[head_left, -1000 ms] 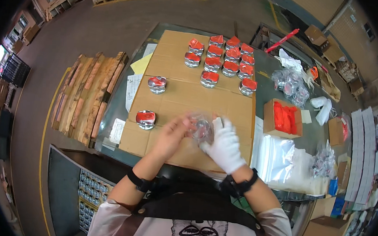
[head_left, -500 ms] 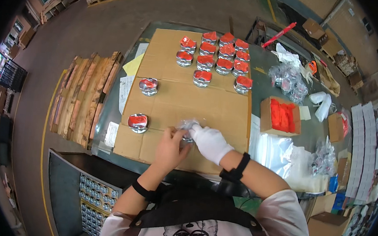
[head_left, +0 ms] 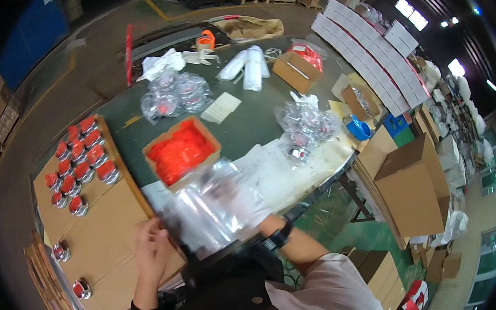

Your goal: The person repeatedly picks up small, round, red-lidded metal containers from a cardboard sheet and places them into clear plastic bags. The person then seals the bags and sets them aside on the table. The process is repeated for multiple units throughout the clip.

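Note:
My bare left hand (head_left: pixel 152 249) is over the cardboard sheet's (head_left: pixel 112 217) near right edge, with its fingers curled in; what they hold, if anything, is hidden. My white-gloved right hand (head_left: pixel 245 206) is smeared by motion over a stack of clear plastic bags (head_left: pixel 202 212), and its fingers cannot be made out. Several round silver metal parts with red pieces on top stand grouped on the cardboard, one of them a metal part (head_left: pixel 107 172) at the group's right. Nearer me, another metal part (head_left: pixel 61 251) and a metal part (head_left: pixel 81 289) stand apart.
Beyond the bags is an open box (head_left: pixel 216 147) of red pieces. Bagged parts lie in a left pile (head_left: pixel 177 96) and a right pile (head_left: pixel 307 125). White plastic rolls (head_left: pixel 253 68), a brown carton (head_left: pixel 296 71) and a blue tape dispenser (head_left: pixel 359 127) sit farther off.
My view has swung to the right. My right hand has left the bagged part that both hands were at and moved right to the bags. My left hand stays over the cardboard.

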Available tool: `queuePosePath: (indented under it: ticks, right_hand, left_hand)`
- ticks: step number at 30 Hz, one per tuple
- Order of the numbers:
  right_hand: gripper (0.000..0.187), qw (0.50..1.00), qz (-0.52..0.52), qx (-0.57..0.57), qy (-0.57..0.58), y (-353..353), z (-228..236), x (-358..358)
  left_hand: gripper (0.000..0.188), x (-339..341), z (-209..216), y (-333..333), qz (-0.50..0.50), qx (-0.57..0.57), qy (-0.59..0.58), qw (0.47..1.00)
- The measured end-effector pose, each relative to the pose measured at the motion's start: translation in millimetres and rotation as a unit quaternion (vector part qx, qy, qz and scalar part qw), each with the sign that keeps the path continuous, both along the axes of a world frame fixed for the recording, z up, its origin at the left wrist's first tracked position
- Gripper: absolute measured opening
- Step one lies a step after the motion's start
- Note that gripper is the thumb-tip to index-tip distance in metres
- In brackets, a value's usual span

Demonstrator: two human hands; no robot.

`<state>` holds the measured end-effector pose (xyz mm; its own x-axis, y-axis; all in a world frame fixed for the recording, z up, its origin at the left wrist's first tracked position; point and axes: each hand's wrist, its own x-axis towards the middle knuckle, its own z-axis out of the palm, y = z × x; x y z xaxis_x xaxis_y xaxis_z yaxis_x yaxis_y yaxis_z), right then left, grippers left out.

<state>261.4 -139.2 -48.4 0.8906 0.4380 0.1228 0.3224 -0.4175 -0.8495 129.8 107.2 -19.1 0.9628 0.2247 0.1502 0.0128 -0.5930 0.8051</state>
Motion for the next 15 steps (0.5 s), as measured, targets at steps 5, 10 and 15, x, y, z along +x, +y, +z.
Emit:
queuePosePath:
  ticks: [5,10,15]
  right_hand:
    - [0.017,0.853,-0.3,-0.352,-0.241,-199,-22,111]
    - [0.014,0.7,-0.22,-0.603,-0.314,-215,-59,155]
    - [0.018,0.738,-0.265,-0.581,-0.216,-146,-35,149]
  left_hand:
    - [0.022,76,-82,-90,-0.113,0.045,0.142,0.982]
    - [0.031,123,-122,-141,-0.02,0.169,0.166,0.971]
    - [0.025,119,-143,-126,-0.008,0.083,0.179,0.98]
